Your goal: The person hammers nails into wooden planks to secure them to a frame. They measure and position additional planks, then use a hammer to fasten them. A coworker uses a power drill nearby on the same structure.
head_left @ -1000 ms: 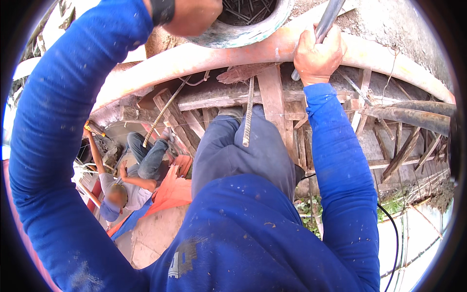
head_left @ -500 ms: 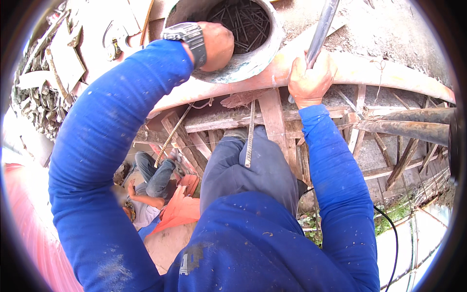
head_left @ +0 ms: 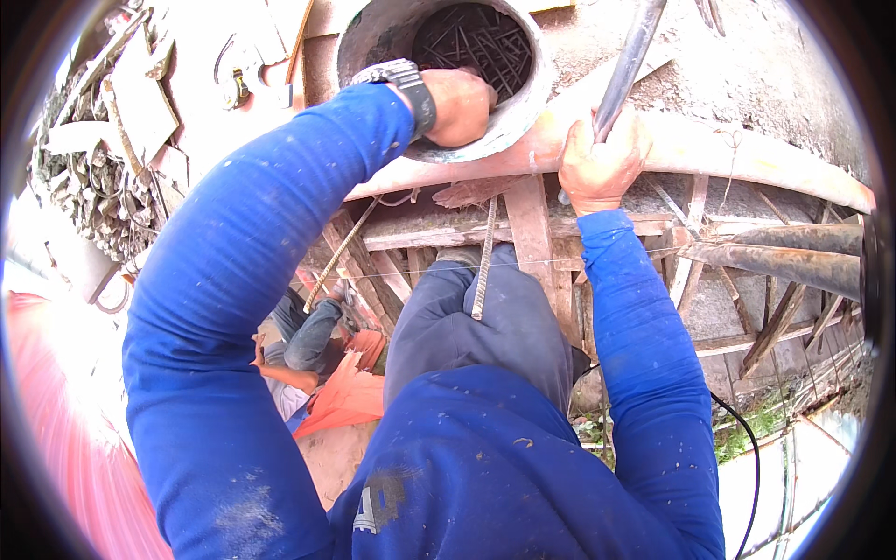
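A round pale bucket (head_left: 378, 42) stands at the top middle, with many dark nails (head_left: 481, 47) inside. My left hand (head_left: 457, 107), a watch on its wrist, is in the bucket's mouth at the near side. Its fingers look curled inward, and what they hold, if anything, is hidden. To the right, my right hand (head_left: 602, 163) is closed around a grey metal bar (head_left: 630, 70). The bar slants up and leaves the view at the top; a short bit shows below the hand.
A long pale curved edge (head_left: 709, 149) crosses in front of me above a timber frame (head_left: 532, 224). A ribbed steel rod (head_left: 485, 261) juts toward me. Rusty pipes (head_left: 784, 261) lie at right. Below left, a person (head_left: 313, 336) sits beside orange cloth (head_left: 345, 401). Rubble (head_left: 93, 205) lies far left.
My left hand has moved right and slightly down within the bucket's mouth. The view has shifted a little. My right hand keeps its grip on the bar.
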